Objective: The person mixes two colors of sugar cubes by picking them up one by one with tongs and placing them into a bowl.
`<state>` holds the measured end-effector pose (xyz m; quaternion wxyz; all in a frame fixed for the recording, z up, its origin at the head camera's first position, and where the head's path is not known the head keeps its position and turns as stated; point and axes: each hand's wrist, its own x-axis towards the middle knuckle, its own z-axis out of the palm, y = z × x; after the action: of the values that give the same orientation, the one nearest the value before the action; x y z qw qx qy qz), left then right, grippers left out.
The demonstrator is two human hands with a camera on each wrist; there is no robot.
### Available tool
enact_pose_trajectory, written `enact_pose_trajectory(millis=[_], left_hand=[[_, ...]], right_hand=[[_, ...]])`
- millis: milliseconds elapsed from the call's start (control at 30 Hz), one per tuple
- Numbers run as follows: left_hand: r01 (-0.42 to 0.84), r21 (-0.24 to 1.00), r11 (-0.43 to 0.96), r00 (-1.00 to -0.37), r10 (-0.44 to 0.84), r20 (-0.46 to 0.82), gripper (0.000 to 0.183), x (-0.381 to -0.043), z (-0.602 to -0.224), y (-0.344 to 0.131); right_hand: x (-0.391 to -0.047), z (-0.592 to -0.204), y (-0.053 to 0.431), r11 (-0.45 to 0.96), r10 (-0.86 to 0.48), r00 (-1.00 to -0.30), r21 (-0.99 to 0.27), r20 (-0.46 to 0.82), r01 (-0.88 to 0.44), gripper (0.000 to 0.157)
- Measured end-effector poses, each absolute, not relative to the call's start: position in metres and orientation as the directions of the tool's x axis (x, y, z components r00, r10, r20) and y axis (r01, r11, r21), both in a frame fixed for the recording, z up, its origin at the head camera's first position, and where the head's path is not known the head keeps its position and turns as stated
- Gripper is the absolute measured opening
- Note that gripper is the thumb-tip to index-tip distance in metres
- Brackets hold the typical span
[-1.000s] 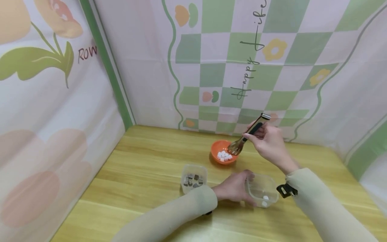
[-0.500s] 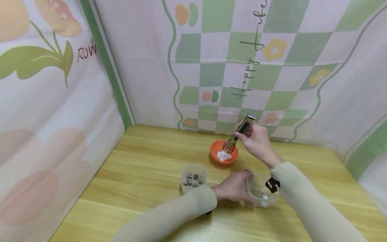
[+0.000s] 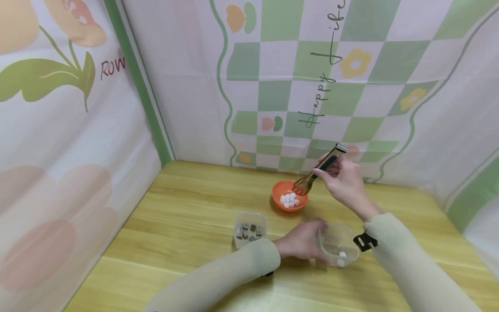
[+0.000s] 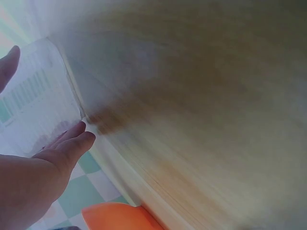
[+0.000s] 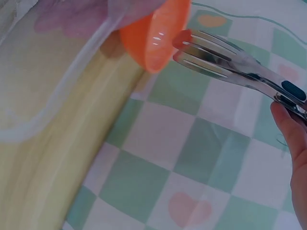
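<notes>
Slotted metal tongs (image 3: 325, 164) with black grip inserts are pinched in my right hand (image 3: 345, 184). Their tines (image 5: 204, 52) hang over the right rim of the orange bowl (image 3: 277, 190), and I see no cube between them. Several small white cubes (image 3: 287, 200) lie in the bowl. My left hand (image 3: 302, 242) holds the left side of a clear plastic container (image 3: 337, 238), thumb near and fingers far; two white cubes (image 3: 341, 258) sit in its near right part. In the left wrist view, the fingers (image 4: 72, 143) lie along the container wall (image 4: 43, 96).
Left of my left hand stands a second clear container (image 3: 238, 216) with several dark metallic cubes (image 3: 249, 232), partly behind the sleeve (image 3: 234, 268). Everything stands on a wooden table (image 3: 187, 208), with a patterned curtain (image 3: 273, 95) hanging behind it.
My right hand moved left with the tongs, bringing the tines down to the white cubes, then drew back right and up. My left hand and the container stayed put.
</notes>
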<state>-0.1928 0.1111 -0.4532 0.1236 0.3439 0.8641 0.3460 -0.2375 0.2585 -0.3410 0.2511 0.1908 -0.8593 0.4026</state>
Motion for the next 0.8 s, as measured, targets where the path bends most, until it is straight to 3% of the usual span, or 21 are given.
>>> enact_pose_trajectory(millis=[267,567,800], left_hand=[[0.493,0.697,0.520,-0.737,0.675,0.018,0.086,-0.193,-0.452,0.111],[0.467,0.704,0.535,-0.746,0.665,-0.010,0.088,-0.192,-0.452,0.113],[0.473,0.697,0.539,-0.748,0.663,-0.006,0.088,-0.191,-0.453,0.113]], right_hand=[[-0.212,-0.325,0.273,0.580,-0.124,-0.756,-0.572,0.642,-0.581,0.030],[-0.177,-0.314,0.294,0.595,-0.171,-0.767,-0.556,0.618,-0.580,0.029],[-0.155,-0.318,0.310,0.613,-0.197,-0.741,-0.509,0.642,-0.605,0.039]])
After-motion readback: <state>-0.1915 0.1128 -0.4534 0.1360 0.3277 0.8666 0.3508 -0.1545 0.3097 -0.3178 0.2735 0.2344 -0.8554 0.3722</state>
